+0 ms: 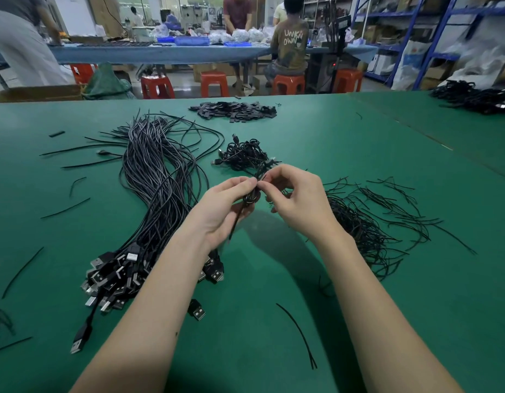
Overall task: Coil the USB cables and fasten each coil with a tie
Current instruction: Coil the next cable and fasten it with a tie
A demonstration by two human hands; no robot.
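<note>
Both hands meet above the middle of the green table [359, 171], holding a small coiled cable [252, 197] between them. The left hand [223, 211] grips the coil in its curled fingers, a loose black end hanging down past the palm. The right hand [295, 198] pinches a thin black tie [262, 173] at the coil's top (exactly how the tie wraps is too small to tell). To the left lies a long bundle of uncoiled cables [157, 180], plugs toward the near edge. Just beyond the hands sits a heap of finished coils [242, 154]; to the right, a scatter of loose ties [367, 222].
</note>
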